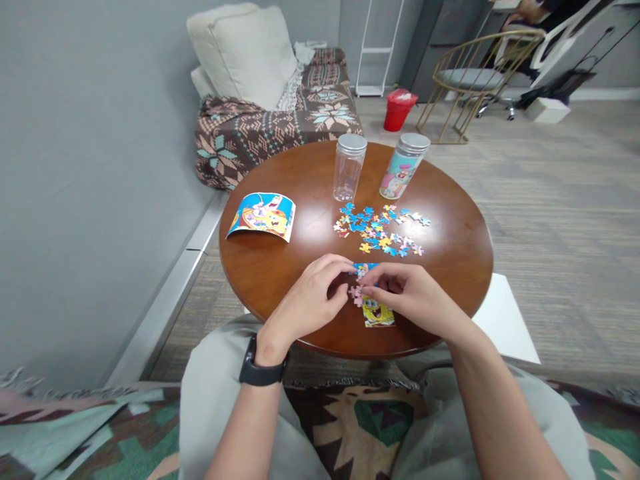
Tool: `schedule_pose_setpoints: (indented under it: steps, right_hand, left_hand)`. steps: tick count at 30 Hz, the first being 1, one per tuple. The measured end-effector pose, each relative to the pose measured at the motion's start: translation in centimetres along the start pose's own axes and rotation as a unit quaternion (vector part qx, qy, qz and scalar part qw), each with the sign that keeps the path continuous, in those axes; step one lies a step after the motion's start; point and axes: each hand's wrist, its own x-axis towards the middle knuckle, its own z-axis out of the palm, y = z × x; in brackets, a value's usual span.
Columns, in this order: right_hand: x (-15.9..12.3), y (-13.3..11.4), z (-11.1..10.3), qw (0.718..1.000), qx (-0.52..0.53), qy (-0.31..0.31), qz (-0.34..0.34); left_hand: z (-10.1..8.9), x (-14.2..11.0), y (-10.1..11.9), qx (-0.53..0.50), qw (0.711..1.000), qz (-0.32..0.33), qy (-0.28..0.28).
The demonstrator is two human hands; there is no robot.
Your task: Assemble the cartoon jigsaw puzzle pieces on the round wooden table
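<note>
A partly joined jigsaw puzzle (379,315) with a yellow cartoon face lies on the round wooden table close to its front edge. My right hand (407,293) covers part of it, with thumb and index finger pinched at a pink puzzle piece (356,295) along the left side. On the other side, my left hand (315,290) is curved with thumb and fingers apart, its fingertips by the puzzle's upper left edge. Loose puzzle pieces (383,241), mostly blue, yellow and pink, lie spread just beyond both hands.
A clear jar (349,170) and a cartoon-printed jar (403,168), both silver-lidded, stand at the table's (445,267) far side. A curved picture sheet (263,215) lies at the left. Beyond are a covered sofa (320,113), a red bin (399,110) and a gold chair (470,80).
</note>
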Motion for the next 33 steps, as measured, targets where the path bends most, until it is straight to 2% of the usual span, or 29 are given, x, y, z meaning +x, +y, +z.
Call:
schedule_pose_setpoints:
  steps: [3, 9, 18, 33]
  right_hand:
    - [0.1, 0.1, 0.2, 1.0, -0.018, 0.009, 0.006]
    - [0.2, 0.2, 0.4, 0.998, -0.056, 0.019, -0.003]
    - [0.2, 0.2, 0.4, 0.996, -0.086, 0.021, -0.025]
    - [0.4, 1.3, -0.9, 0.999, 0.011, 0.031, -0.022]
  left_hand:
    - [-0.4, -0.1, 0.1, -0.017, 1.0, 0.011, -0.009]
    - [-0.8, -0.2, 0.0, -0.026, 0.998, 0.012, -0.062]
    - [-0.7, -0.2, -0.2, -0.014, 0.998, 0.014, -0.064]
    - [-0.8, -0.1, 0.1, 0.007, 0.997, 0.02, -0.076]
